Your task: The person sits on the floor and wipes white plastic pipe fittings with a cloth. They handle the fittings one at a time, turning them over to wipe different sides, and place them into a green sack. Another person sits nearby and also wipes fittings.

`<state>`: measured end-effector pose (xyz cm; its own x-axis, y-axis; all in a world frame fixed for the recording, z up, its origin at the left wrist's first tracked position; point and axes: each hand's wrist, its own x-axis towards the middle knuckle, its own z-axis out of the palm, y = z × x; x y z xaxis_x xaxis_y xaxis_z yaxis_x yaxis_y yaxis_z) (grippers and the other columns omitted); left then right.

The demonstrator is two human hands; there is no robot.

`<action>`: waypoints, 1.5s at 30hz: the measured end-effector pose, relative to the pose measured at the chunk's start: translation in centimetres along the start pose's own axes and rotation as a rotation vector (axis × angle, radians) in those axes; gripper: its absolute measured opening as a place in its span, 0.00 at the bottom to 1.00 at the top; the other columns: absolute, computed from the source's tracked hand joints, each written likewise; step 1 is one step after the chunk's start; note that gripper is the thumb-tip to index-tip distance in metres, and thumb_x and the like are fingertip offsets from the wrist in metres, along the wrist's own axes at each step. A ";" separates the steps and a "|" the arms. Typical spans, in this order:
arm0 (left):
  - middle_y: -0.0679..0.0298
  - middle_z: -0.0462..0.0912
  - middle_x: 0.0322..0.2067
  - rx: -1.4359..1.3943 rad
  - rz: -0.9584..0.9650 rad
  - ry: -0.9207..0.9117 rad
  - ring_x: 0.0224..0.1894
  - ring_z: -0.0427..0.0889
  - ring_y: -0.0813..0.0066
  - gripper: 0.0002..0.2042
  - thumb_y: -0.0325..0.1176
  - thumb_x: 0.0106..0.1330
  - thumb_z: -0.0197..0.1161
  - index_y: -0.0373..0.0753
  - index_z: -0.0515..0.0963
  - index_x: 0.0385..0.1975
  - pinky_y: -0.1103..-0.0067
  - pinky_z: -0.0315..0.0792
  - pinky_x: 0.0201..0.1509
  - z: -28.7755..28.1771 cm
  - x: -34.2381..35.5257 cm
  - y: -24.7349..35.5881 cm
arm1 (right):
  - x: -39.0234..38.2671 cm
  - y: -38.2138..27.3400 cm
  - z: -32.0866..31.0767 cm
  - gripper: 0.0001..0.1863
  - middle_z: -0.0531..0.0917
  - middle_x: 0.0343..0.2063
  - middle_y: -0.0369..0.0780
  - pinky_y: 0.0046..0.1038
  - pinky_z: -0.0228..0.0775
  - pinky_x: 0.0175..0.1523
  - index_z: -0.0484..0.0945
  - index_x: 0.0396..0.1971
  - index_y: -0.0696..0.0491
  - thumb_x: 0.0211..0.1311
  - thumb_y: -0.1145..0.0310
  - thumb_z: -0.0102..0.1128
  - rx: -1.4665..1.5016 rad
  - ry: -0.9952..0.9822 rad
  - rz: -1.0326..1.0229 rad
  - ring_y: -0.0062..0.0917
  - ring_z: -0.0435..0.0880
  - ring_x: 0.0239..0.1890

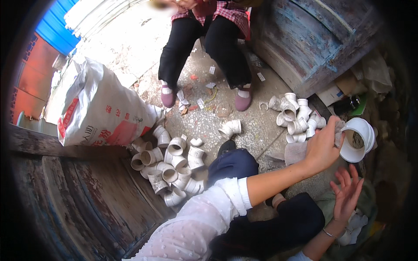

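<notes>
My left hand [321, 145], its arm in a white sleeve, reaches far to the right and is closed on a grey cloth [296, 152]. Part of that cloth shows at the rim of a large white plastic pipe elbow [368, 138], whose round opening faces me. Just below the elbow, my right hand [348, 191] has its fingers spread and its palm turned up, with nothing in it. Whether its fingertips touch the elbow's lower edge I cannot tell.
White pipe elbows lie heaped at left [170, 167] and right [298, 115]; one fitting [230, 128] lies between. A white sack [106, 108] stands left. A person's black-trousered legs [180, 48] are opposite. Weathered wooden panels [87, 191] flank the floor.
</notes>
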<state>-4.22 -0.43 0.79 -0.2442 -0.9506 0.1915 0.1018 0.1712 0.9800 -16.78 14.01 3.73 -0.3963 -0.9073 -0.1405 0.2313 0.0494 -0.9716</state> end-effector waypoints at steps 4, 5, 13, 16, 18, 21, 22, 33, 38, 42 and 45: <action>0.56 0.76 0.33 0.297 0.442 0.064 0.31 0.79 0.53 0.17 0.30 0.53 0.59 0.41 0.66 0.44 0.66 0.71 0.29 -1.1 1.8 0.5 | 4.2 -0.2 3.0 0.36 0.67 0.58 0.47 0.40 0.64 0.59 0.55 0.63 0.55 0.67 0.41 0.35 0.305 -0.217 -0.011 0.33 0.66 0.60; 0.58 0.75 0.31 0.389 0.528 0.044 0.29 0.79 0.57 0.18 0.29 0.52 0.59 0.40 0.67 0.44 0.69 0.71 0.27 -1.2 2.3 0.7 | 5.1 -0.2 3.3 0.37 0.65 0.60 0.46 0.41 0.62 0.61 0.54 0.64 0.54 0.66 0.40 0.36 0.383 -0.285 -0.008 0.33 0.64 0.62; 0.56 0.71 0.35 0.311 0.386 -0.198 0.37 0.77 0.56 0.27 0.24 0.47 0.62 0.43 0.63 0.49 0.69 0.73 0.38 -0.5 1.7 -1.0 | 8.0 2.3 0.6 0.34 0.68 0.58 0.43 0.38 0.65 0.60 0.56 0.63 0.53 0.62 0.51 0.53 0.521 -0.050 0.118 0.33 0.67 0.60; 0.53 0.68 0.42 0.094 0.099 -0.330 0.46 0.72 0.60 0.30 0.21 0.48 0.58 0.40 0.54 0.53 0.70 0.67 0.51 -0.4 1.8 -4.7 | 8.9 2.1 0.1 0.32 0.72 0.54 0.46 0.37 0.69 0.57 0.59 0.60 0.59 0.62 0.54 0.54 0.409 0.078 0.061 0.34 0.73 0.55; 0.58 0.67 0.39 -0.105 -0.389 -0.241 0.45 0.72 0.66 0.28 0.22 0.48 0.55 0.39 0.54 0.51 0.73 0.69 0.47 -1.7 2.8 -2.8 | 9.4 2.8 -0.7 0.27 0.75 0.48 0.46 0.39 0.71 0.55 0.64 0.55 0.61 0.63 0.58 0.55 0.196 0.153 -0.091 0.33 0.77 0.49; 0.49 0.72 0.49 -0.980 -0.563 -0.179 0.51 0.75 0.63 0.18 0.25 0.59 0.52 0.34 0.62 0.50 0.70 0.73 0.51 -3.1 4.6 -1.0 | 9.7 2.7 1.8 0.35 0.73 0.49 0.42 0.28 0.67 0.55 0.58 0.58 0.59 0.52 0.72 0.66 -0.058 0.255 -0.234 0.26 0.74 0.49; 0.50 0.69 0.55 -1.204 -0.568 -0.270 0.57 0.71 0.62 0.19 0.33 0.63 0.51 0.33 0.66 0.53 0.69 0.71 0.54 -2.9 4.6 -0.1 | 9.7 2.3 2.3 0.37 0.73 0.48 0.42 0.28 0.68 0.53 0.58 0.57 0.59 0.49 0.71 0.69 -0.096 0.264 -0.269 0.26 0.75 0.48; 0.48 0.60 0.60 0.049 0.367 -0.113 0.62 0.61 0.55 0.18 0.38 0.68 0.44 0.36 0.72 0.51 0.68 0.52 0.65 -0.7 2.8 -0.6 | 7.9 4.0 3.6 0.45 0.77 0.47 0.44 0.30 0.68 0.54 0.59 0.60 0.56 0.37 0.68 0.72 -0.374 -0.030 -0.262 0.30 0.77 0.50; 0.59 0.76 0.44 -0.469 -0.299 0.155 0.43 0.78 0.67 0.16 0.43 0.69 0.46 0.39 0.71 0.46 0.74 0.73 0.48 -2.7 4.0 -2.0 | 6.5 3.0 5.9 0.45 0.76 0.47 0.46 0.30 0.69 0.53 0.60 0.58 0.59 0.39 0.65 0.74 -0.032 -0.226 -0.182 0.29 0.76 0.50; 0.58 0.71 0.51 -0.603 -0.443 0.022 0.52 0.72 0.70 0.31 0.58 0.66 0.48 0.37 0.63 0.57 0.74 0.63 0.59 -1.0 4.2 -0.3 | 6.9 2.6 5.9 0.48 0.75 0.48 0.52 0.33 0.69 0.53 0.57 0.59 0.60 0.38 0.57 0.74 -0.484 -0.045 -0.309 0.37 0.76 0.52; 0.51 0.62 0.58 -0.407 -0.273 -0.104 0.58 0.64 0.66 0.31 0.48 0.65 0.55 0.33 0.56 0.60 0.73 0.55 0.64 -0.9 1.8 -1.6 | 7.6 3.2 6.5 0.49 0.76 0.43 0.53 0.37 0.70 0.47 0.57 0.59 0.61 0.37 0.57 0.73 -0.851 0.210 -0.377 0.44 0.77 0.45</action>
<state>-3.94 -2.66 -0.45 -0.4074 -0.9122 -0.0442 0.3838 -0.2149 0.8981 -13.34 4.54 0.80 -0.4837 -0.8359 0.2595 -0.6356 0.1316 -0.7607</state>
